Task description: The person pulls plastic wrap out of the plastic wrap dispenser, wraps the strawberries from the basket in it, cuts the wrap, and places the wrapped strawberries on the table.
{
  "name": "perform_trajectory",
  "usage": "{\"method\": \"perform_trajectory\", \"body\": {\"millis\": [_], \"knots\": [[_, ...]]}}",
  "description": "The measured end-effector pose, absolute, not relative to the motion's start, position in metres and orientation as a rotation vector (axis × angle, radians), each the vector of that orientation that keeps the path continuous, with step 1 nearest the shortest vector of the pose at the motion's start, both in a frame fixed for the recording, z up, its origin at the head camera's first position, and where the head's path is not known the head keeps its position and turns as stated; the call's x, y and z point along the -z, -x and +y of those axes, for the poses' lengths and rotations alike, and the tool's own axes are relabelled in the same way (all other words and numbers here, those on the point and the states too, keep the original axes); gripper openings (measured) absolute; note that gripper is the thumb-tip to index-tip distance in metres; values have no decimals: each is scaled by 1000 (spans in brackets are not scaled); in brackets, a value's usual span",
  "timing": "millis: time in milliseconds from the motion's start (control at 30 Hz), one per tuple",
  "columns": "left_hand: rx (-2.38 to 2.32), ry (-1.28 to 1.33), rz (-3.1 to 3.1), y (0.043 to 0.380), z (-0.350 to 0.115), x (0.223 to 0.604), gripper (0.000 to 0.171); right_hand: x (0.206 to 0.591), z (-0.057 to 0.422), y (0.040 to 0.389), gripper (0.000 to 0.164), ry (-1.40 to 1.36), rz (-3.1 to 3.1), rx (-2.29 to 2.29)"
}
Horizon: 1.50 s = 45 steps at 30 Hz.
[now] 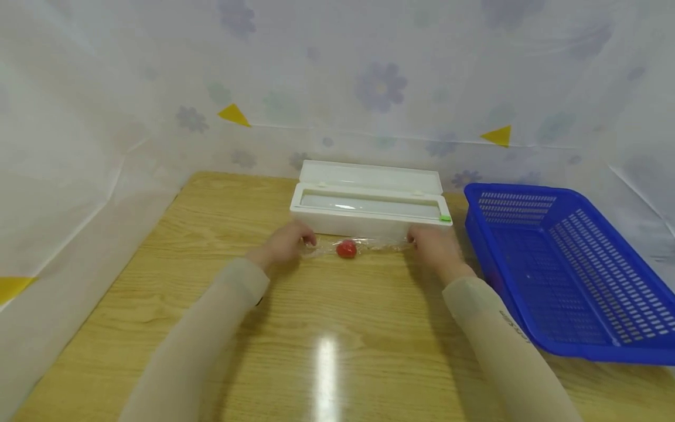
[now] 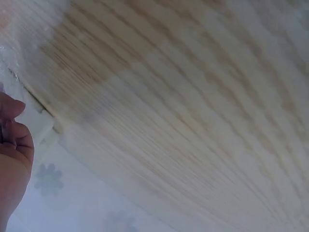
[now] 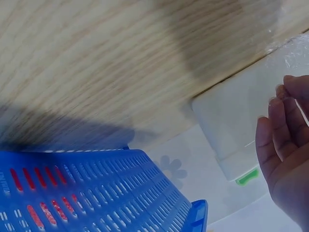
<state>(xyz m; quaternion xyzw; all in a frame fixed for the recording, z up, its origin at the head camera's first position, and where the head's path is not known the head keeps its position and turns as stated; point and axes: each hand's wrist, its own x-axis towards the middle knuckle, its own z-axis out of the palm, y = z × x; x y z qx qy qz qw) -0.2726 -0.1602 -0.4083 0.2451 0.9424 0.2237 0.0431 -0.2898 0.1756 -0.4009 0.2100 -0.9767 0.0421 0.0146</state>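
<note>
Near centre: red rounded item (image 1: 346, 249) sits in strip of clear film (image 1: 377, 244); can't tell if it touches tbl (image 1: 327, 305). L hand (image 1: 285, 242) at 9 o'clock of it, fingers curled, pinching film's end; R hand (image 1: 435, 246) at 3, pinching opp. end. White box (image 1: 369, 225) at 12 to 1, lid (image 1: 369, 174) up, front edge just beyond film: tight that side. Blue basket (image 1: 487, 272) at 3 to 4, its side just beside R sleeve (image 1: 466, 299); narrow gap betw. basket & box. More room twd 6, betw. forearms. Tbl's left edge at 9, well apart fr. L hand.
</note>
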Motion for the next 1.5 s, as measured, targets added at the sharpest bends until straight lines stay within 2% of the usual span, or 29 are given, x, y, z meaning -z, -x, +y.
{"method": "perform_trajectory", "body": {"millis": [300,600,700,900,967,1133,1500], "knots": [[-898,-656,2807,273,-153,404,27,402,176,287,6,-702,-3028,-119],[-1176,-523,2704,271,-161,390,20,394,175,287,13,-657,-3062,-99],[-982,-536,2725,270,-160,393,21,396,175,287,16,-674,-3065,-81],[-460,-642,2820,267,-142,395,36,404,171,289,25,-709,-3129,-121],[-371,-677,2855,265,-136,395,33,405,170,289,25,-728,-3123,-122],[-196,-770,2992,264,-129,397,12,405,168,287,26,-745,-3114,-86],[-126,-973,3000,260,-123,409,7,412,161,285,15,-764,-3120,20]]}}
